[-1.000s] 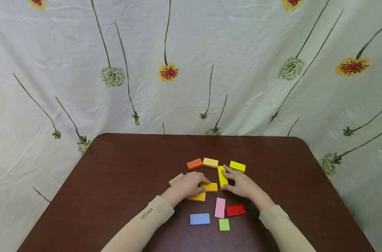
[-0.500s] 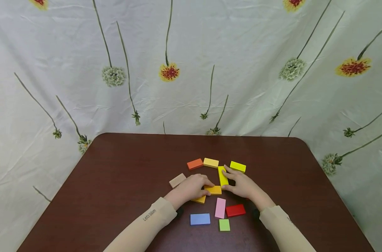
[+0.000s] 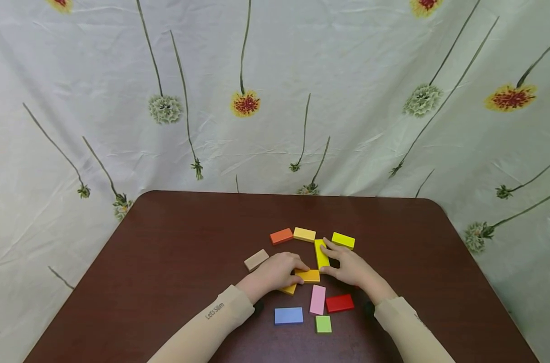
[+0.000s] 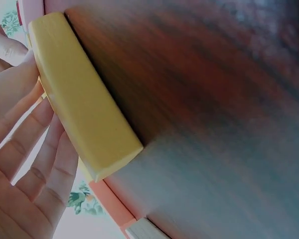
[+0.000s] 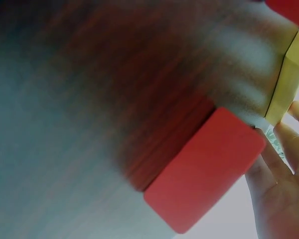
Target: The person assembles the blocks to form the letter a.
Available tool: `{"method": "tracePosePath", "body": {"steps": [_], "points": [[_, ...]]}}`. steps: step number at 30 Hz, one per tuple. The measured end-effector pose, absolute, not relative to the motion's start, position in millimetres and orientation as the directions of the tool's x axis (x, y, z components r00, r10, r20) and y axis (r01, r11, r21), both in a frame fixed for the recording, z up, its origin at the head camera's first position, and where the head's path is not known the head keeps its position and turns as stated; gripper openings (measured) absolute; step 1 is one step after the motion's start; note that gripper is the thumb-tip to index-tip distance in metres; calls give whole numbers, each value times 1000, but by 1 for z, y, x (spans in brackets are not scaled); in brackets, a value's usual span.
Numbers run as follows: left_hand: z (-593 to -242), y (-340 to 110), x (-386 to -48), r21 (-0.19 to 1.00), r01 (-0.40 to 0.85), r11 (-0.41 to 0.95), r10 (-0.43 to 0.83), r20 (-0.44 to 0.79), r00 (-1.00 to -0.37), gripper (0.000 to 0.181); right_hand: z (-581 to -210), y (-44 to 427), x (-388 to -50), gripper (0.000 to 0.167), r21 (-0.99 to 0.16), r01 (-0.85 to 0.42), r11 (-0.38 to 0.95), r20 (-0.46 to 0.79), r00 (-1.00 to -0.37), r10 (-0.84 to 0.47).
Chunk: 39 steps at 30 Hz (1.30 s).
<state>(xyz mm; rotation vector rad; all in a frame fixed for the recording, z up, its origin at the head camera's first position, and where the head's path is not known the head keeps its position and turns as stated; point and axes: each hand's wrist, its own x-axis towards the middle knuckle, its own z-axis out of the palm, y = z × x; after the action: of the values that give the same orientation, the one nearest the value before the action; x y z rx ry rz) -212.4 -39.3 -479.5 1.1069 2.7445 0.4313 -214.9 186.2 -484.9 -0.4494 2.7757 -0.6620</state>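
My left hand (image 3: 277, 272) pinches an orange-yellow block (image 3: 308, 276) at its left end, between thumb and fingers. The block lies flat just below the lower end of a bright yellow block (image 3: 321, 253). My right hand (image 3: 351, 264) grips that yellow block along its length, the thumb low and the fingers higher up. Partly covered by my left hand is a second orange-yellow block (image 3: 288, 290). In the left wrist view, a yellow block (image 4: 82, 99) looms in front of the left fingers. A red block (image 5: 204, 169) lies near my right hand in the right wrist view.
Above the hands lie orange (image 3: 281, 236), pale yellow (image 3: 304, 234) and lemon (image 3: 344, 240) blocks. A beige block (image 3: 256, 259) is left. Nearer are pink (image 3: 317, 300), red (image 3: 340, 303), blue (image 3: 289, 315) and green (image 3: 323, 324) blocks. A patterned cloth (image 3: 275, 65) hangs behind the table (image 3: 188, 227).
The left hand has slid its orange-yellow block a short way right and slightly nearer, up to the yellow block's lower end. The right hand keeps its hold in nearly the same place.
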Motion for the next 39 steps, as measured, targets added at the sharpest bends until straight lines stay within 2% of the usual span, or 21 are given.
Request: {"method": "tracePosePath", "body": {"steps": [11, 15, 23, 30, 39], "points": [[-482, -41, -210, 328, 648, 687, 693, -26, -721, 33, -486, 186, -215, 69, -467, -234, 853, -178, -920, -350], [-482, -47, -209, 377, 610, 696, 667, -25, -745, 37, -487, 187, -214, 69, -468, -231, 853, -182, -919, -348], [-478, -71, -206, 447, 561, 697, 625, 5, -781, 29, -486, 186, -215, 69, -464, -230, 855, -176, -922, -344], [-481, -83, -193, 398, 646, 652, 698, 18, -716, 29, -485, 186, -215, 69, -460, -246, 853, -165, -920, -355], [-483, -89, -185, 334, 653, 680, 692, 4, -722, 30, -485, 186, -214, 69, -463, -237, 854, -170, -922, -348]]}}
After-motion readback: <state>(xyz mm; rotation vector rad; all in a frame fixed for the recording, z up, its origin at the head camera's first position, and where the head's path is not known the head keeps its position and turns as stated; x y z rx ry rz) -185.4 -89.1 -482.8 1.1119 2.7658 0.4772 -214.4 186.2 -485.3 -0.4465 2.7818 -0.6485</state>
